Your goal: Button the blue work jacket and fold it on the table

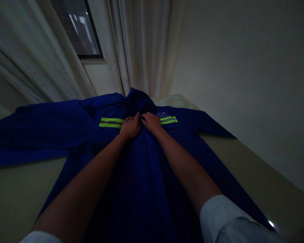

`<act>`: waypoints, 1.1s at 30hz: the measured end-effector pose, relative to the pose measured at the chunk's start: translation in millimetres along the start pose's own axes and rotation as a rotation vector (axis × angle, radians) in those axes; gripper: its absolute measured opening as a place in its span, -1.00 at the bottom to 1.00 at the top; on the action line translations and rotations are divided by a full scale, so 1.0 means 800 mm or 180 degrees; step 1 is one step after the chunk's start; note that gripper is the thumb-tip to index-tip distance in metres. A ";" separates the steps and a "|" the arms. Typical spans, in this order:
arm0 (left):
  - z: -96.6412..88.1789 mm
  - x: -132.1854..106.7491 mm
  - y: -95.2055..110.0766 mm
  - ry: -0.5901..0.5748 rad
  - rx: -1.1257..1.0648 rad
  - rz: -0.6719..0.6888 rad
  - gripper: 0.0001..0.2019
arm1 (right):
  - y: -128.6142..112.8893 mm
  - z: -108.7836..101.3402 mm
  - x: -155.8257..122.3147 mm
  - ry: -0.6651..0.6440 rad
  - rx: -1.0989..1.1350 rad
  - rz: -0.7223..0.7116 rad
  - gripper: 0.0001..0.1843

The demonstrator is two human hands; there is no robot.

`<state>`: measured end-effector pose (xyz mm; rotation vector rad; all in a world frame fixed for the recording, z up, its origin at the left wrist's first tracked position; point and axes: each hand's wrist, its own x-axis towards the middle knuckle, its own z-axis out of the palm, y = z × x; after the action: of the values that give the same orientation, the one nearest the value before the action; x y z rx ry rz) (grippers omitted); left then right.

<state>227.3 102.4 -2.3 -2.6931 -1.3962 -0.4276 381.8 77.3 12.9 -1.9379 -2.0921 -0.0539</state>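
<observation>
A blue work jacket (pixel 66 128) with neon yellow reflective stripes lies spread face up on a pale table (pixel 255 175), sleeves stretched out to both sides. My left hand (pixel 130 127) and my right hand (pixel 152 122) meet at the chest, just below the collar, between the two stripe patches. Both hands have their fingers curled and pinched on the jacket's front edges at the centre opening. What exactly lies under the fingertips is too dark to make out. Both forearms reach over the jacket's lower front.
Pale curtains (pixel 144 47) hang behind the table, with a dark window (pixel 78 27) at the upper left. A plain wall fills the right side. The table's right edge runs diagonally toward the lower right. The room is dim.
</observation>
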 end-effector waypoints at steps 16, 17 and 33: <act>-0.006 -0.001 0.005 0.0071 -0.0261 -0.0085 -0.55 | 0.002 0.009 0.006 0.0156 0.0378 0.0276 -0.73; -0.005 -0.001 0.004 0.0066 -0.0277 -0.0080 -0.55 | 0.002 0.009 0.006 0.0178 0.0353 0.0283 -0.73; -0.002 0.000 0.002 0.0098 -0.0270 -0.0036 -0.52 | 0.013 0.014 0.015 0.0157 0.0869 0.0345 -0.81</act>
<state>228.0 101.0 -0.7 -2.7333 -1.4174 -0.5386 389.1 91.9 3.4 -1.8596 -1.8500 0.1942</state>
